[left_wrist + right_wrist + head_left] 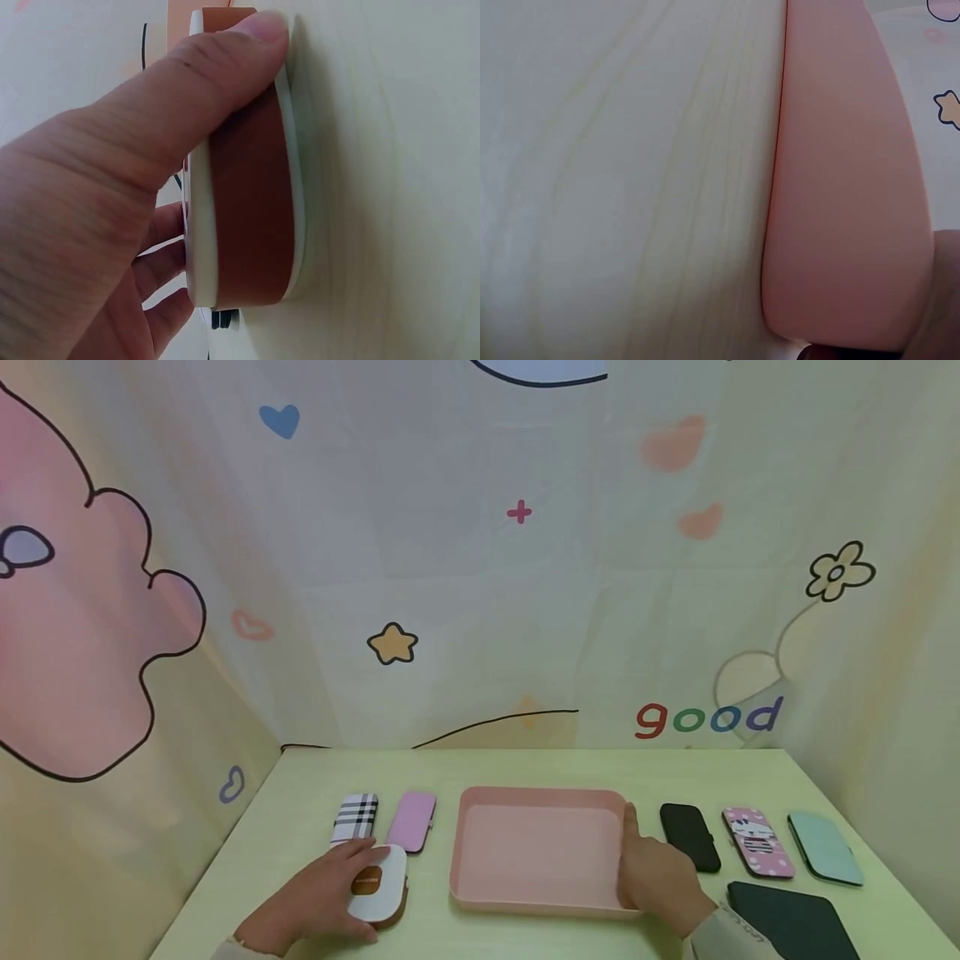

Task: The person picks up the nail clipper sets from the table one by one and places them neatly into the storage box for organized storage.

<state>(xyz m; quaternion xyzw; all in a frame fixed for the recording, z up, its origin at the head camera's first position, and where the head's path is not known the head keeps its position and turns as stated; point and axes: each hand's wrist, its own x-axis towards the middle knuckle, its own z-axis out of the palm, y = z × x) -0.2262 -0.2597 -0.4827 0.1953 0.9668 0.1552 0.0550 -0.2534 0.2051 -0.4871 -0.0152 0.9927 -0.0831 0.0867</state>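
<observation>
My left hand (326, 893) grips a rounded-square box (386, 889) with a white top and a brown label. In the left wrist view, the thumb presses the brown side of the box (251, 202), and fingers reach round its far side. What the box is I cannot tell. A shallow pink tray (540, 852) lies at the middle of the table, its bare floor showing. At its right wall, my right hand (660, 872) holds the rim, index finger along the edge. The right wrist view shows the tray's outer wall (847, 187) and only a sliver of hand.
Behind the left hand lie a plaid phone-shaped item (356, 817) and a purple one (412, 821). Right of the tray are a black one (690, 837), a pink cartoon-patterned one (757, 842) and a mint one (825, 847). A dark flat slab (795, 918) lies near the right sleeve.
</observation>
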